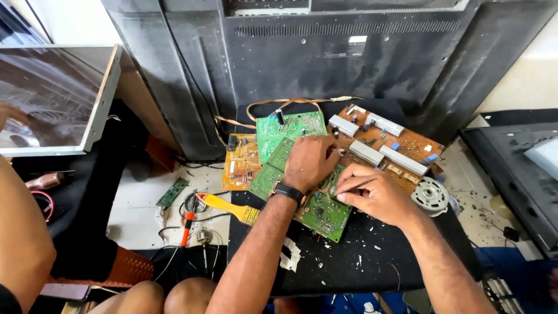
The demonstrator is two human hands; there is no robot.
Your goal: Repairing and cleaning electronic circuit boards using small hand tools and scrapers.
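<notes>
Our right hand (372,195) pinches a thin metal tool (356,186) in narrow fingers, its tip at nine o'clock on the green circuit board (325,214). Our left hand (310,161) presses down with fingers spread, seemingly to steady the board. It lies mid-desk (349,261), overlapping other boards. A yellow-handled brush (229,207) rests at nine o'clock; a round motor part (430,196) at three.

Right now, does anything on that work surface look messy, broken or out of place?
Yes. Several circuit boards lie overlapping at odd angles rather than flat in a row, and white scraps and specks litter the black surface near the left hand and right hand.
</notes>
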